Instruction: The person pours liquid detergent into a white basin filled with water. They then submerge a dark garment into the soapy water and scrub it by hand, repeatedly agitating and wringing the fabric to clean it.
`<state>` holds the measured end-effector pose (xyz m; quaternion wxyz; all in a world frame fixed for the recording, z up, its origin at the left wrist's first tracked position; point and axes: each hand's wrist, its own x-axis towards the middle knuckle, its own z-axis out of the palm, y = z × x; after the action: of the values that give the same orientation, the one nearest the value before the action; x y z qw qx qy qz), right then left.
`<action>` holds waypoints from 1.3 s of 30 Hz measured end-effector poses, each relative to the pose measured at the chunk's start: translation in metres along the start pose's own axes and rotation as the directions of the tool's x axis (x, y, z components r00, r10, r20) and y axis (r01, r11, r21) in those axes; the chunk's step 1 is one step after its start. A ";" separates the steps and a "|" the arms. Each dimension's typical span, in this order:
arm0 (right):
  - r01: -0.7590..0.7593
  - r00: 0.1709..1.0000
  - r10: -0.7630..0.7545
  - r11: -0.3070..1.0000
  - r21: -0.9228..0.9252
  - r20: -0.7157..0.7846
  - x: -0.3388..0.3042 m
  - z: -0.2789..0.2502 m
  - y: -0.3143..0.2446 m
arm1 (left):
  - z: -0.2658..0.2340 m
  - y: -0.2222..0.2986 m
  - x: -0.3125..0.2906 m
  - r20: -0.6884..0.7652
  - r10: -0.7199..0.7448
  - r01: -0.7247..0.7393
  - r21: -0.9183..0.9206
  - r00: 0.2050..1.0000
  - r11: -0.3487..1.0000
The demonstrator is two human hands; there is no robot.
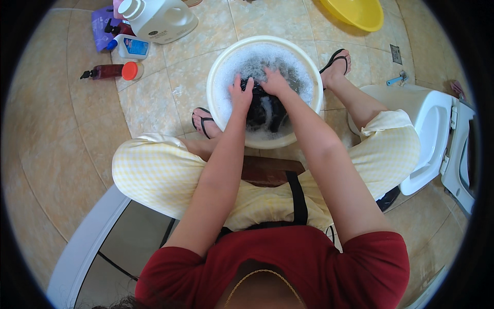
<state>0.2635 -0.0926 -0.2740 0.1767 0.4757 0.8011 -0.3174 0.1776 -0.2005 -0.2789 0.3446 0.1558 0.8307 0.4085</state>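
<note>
A round white basin (213,105) of sudsy water stands on the floor between my feet. Black cloth (267,105) lies soaked in it, partly under water and foam. My left hand (241,95) is at the cloth's left edge, its visible fingers apart and pointing away from me. Over the right side of the cloth, my right hand (275,82) reaches into the suds with fingers stretched and spread. Some fingertips of both hands are hidden by foam and cloth. Both hands look open, touching the wet cloth.
At the far left stand a large white jug (162,23), a blue-labelled white bottle (133,47), a dark red pump bottle (107,71) and a red-lidded jar (132,71). A yellow basin (355,13) sits far right. A white toilet (429,134) is at my right.
</note>
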 end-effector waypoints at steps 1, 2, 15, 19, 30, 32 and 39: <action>-0.021 0.999 0.016 0.992 0.127 0.037 0.002 0.006 0.001 | 0.000 -0.001 0.003 0.060 -0.089 0.096 -0.140 0.994 0.986; -0.049 0.997 0.031 0.967 0.251 0.074 0.005 0.017 0.004 | -0.001 -0.003 0.007 0.134 -0.167 0.198 -0.270 0.977 0.942; 0.376 0.810 -0.220 0.907 0.193 -0.544 -0.115 0.008 -0.074 | -0.018 -0.002 0.016 0.645 -0.101 0.632 -0.685 0.757 0.364; 0.358 0.768 -0.234 0.929 0.096 -0.597 -0.098 0.008 -0.070 | 0.013 -0.075 0.046 0.363 -0.004 0.265 -0.674 0.932 0.690; -0.238 0.967 0.253 0.918 0.318 -0.006 -0.037 -0.032 -0.001 | 0.005 0.026 -0.002 -0.053 -0.038 0.035 -0.043 0.998 0.998; -0.231 0.972 0.227 0.971 0.064 0.061 -0.041 -0.042 0.005 | -0.005 0.038 -0.012 -0.077 0.070 -0.057 0.163 0.995 0.985; -0.124 0.987 0.133 0.988 -0.093 0.094 -0.046 -0.034 -0.014 | 0.003 -0.006 -0.003 0.000 0.167 -0.158 0.318 0.986 0.935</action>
<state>0.2739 -0.1046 -0.2176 0.2571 0.5018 0.7720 -0.2933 0.1819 -0.2042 -0.2839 0.2688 0.2715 0.8745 0.2989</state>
